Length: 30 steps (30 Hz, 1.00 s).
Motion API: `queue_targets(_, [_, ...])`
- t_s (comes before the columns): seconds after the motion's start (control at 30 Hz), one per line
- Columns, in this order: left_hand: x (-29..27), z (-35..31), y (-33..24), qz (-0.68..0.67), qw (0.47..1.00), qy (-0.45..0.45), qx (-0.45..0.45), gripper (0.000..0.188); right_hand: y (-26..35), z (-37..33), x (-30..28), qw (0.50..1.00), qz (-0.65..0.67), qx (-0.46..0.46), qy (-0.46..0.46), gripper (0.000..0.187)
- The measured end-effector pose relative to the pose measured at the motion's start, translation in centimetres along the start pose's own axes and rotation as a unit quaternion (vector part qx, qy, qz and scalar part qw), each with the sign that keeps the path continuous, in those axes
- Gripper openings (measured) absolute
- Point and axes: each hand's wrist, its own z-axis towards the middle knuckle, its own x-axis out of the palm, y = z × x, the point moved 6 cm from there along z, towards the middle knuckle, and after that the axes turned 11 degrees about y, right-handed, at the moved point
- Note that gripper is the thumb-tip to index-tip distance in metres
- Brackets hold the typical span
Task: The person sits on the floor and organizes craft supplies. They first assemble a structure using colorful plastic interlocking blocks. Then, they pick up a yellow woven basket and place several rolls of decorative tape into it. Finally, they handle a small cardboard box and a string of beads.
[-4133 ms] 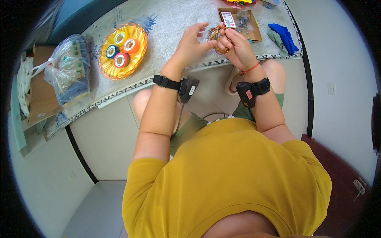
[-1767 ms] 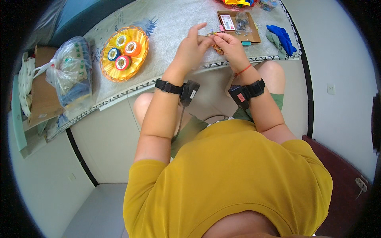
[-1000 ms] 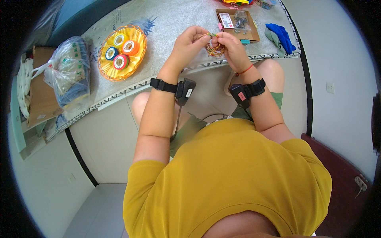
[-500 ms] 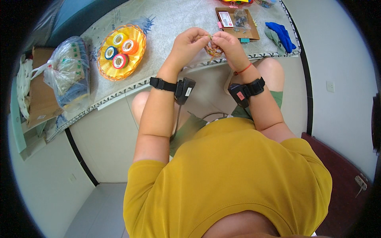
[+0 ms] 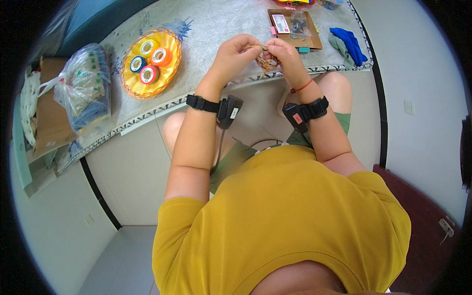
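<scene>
Above the table's near edge, both my hands meet fingertip to fingertip on a multicoloured braided cord (image 5: 268,63). Its loops hang down between them, in orange, yellow and dark strands. My left hand (image 5: 238,53) pinches one part of the cord between thumb and forefinger. My right hand (image 5: 285,55) pinches it close beside, where a small dark bit shows at the fingertips, too small to name. A thin red string sits round my right wrist. Each forearm carries a black strapped device.
A yellow woven basket (image 5: 129,81) on the table (image 5: 206,37) holds several spools of thread. At the far right lie a shallow cardboard box (image 5: 310,34) with small bags and a blue cloth (image 5: 348,45). A stuffed plastic bag (image 5: 88,88) stands far left.
The fingertips have shifted slightly on the cord, and the small dark bit between them shows more. The hanging loops have spread a little to the right. Both arms stay nearly in place.
</scene>
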Motion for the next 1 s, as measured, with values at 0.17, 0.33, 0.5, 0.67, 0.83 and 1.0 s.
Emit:
queue_targets(0.17, [0.2, 0.0, -0.7, 0.013, 1.000, 0.005, 0.002, 0.013, -0.3, 0.2, 0.2, 0.998, -0.065, -0.010, 0.002, 0.015])
queue_targets(0.33, [0.1, 0.0, -0.6, 0.038, 0.999, 0.012, 0.019, 0.015, 0.3, 0.1, 0.9, 0.998, -0.063, -0.014, 0.024, 0.019])
queue_targets(0.5, [0.4, -0.1, -1.1, -0.020, 0.999, 0.025, 0.003, 0.018, 0.6, 0.0, 0.8, 0.995, -0.095, -0.029, 0.019, 0.025])
queue_targets(0.67, [0.0, 0.0, 0.3, -0.037, 0.999, 0.014, -0.005, 0.020, 1.1, -0.2, 1.1, 0.996, -0.079, -0.031, 0.013, 0.025])
queue_targets(0.83, [-0.1, 0.3, 0.6, -0.020, 1.000, 0.009, 0.004, 0.023, -0.3, -0.2, 0.3, 0.998, 0.039, -0.016, -0.056, 0.024])
queue_targets(1.0, [-0.2, 0.3, 0.2, 0.059, 0.997, -0.013, 0.043, 0.021, -0.4, 0.0, 0.2, 0.980, 0.196, -0.010, -0.044, 0.022])
